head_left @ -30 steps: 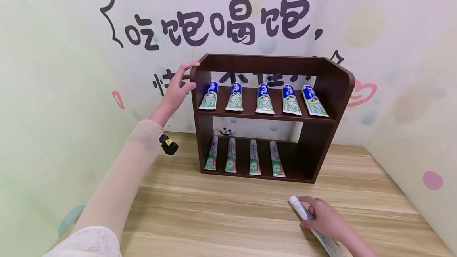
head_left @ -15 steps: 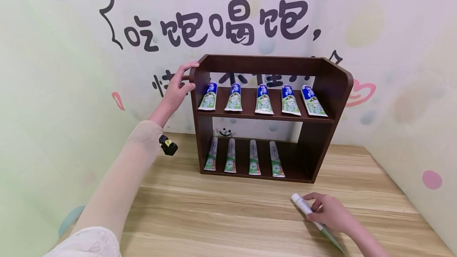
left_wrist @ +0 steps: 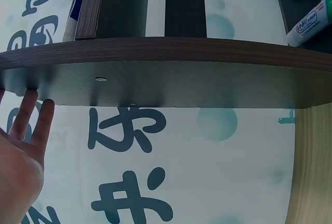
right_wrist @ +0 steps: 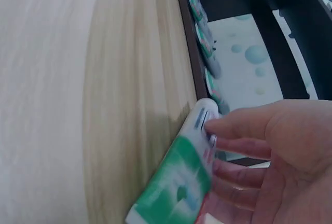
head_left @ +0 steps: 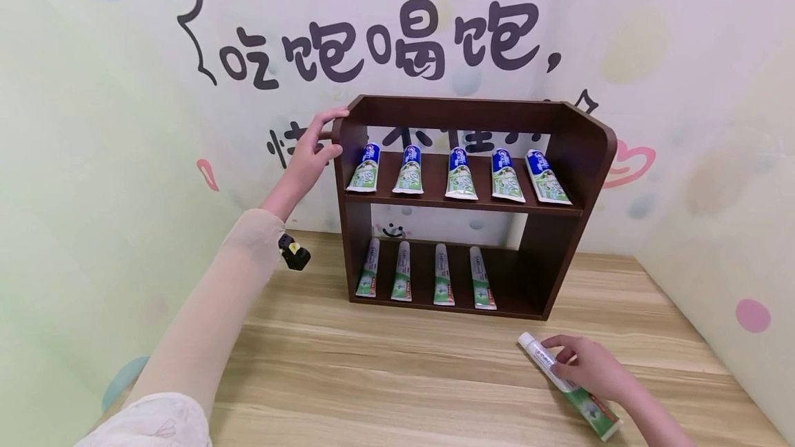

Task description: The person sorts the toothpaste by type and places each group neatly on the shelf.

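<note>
At the right front, my right hand (head_left: 590, 368) pinches a toothpaste tube (head_left: 584, 402) with a white cap and a green lower half. The tube lies slanted over the tabletop, cap toward the shelf; in the right wrist view thumb and fingers sit on opposite sides of the toothpaste tube (right_wrist: 179, 177). My left hand (head_left: 312, 150) rests against the upper left side of a dark brown two-tier shelf (head_left: 459, 204). Straight fingers (left_wrist: 44, 117) of that hand touch the outer side panel in the left wrist view.
Several blue-and-green toothpaste tubes (head_left: 460, 174) lie in a row on the upper tier. Below stands a row of grey-and-green toothpaste tubes (head_left: 443, 274), left of a bare stretch of lower board (head_left: 518, 295). A printed wall (head_left: 695, 123) encloses the wooden table (head_left: 348, 364).
My right hand has shifted slightly right with its toothpaste tube, and the tube has turned so its green printed face shows. My left hand stays at the shelf's side.
</note>
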### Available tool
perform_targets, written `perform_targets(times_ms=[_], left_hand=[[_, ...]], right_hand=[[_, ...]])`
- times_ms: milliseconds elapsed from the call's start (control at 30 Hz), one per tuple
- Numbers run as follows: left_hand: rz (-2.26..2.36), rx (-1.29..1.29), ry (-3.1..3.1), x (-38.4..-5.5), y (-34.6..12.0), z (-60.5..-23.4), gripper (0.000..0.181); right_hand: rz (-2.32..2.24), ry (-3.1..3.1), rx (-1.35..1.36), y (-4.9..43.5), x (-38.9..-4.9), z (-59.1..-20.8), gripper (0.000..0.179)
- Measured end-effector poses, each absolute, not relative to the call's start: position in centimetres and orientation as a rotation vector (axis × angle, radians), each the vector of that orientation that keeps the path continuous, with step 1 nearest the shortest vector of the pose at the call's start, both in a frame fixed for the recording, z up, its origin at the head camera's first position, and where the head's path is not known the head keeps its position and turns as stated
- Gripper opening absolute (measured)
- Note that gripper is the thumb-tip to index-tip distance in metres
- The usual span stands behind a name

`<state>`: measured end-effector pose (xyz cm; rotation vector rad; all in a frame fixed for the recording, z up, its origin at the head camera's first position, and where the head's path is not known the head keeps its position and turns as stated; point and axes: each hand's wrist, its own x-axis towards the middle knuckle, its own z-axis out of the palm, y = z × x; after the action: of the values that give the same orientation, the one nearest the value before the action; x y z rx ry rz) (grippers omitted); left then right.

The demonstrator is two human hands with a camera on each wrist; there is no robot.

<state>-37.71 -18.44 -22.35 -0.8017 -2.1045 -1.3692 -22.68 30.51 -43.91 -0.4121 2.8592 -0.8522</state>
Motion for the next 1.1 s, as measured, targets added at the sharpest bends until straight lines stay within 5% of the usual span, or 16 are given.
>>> perform_targets(times_ms=[567, 1100], left_hand=[[-1.357, -0.801, -2.136, -35.0, -17.8, -21.2, 0.051], [-1.353, -0.806, -2.136, -35.2, -17.9, -21.3, 0.051]], right_hand=[[-0.631, 2.807, -0.446, 30.9, -21.5, -43.8, 0.091], [-0.710, 2.843, -0.399, 30.5, -20.7, -44.2, 0.085]])
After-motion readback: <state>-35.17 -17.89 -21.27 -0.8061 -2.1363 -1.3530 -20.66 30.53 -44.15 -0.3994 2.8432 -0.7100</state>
